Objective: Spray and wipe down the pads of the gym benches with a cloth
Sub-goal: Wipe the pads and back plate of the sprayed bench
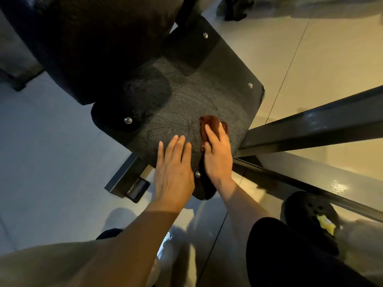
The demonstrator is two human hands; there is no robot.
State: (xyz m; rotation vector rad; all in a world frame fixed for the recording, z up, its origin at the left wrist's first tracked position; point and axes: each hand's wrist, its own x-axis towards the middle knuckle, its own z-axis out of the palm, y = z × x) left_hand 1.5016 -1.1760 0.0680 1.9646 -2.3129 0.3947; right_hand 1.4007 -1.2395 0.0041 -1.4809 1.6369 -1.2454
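Fingers of the right hand (217, 156) press flat on the small reddish-brown cloth (211, 125) near the right edge of the dark grey textured bench pad (196, 96), the left hand (174, 170) rests flat beside it holding nothing, and the cloth could slip off that edge if pushed too far.

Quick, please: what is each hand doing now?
Left hand: open, flat on the dark plate.
Right hand: open, pressing the brown cloth.

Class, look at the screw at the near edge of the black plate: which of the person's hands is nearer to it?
Right. The right hand, pressing the brown cloth, has its heel right beside the screw; the left hand lies flat slightly farther to its left.
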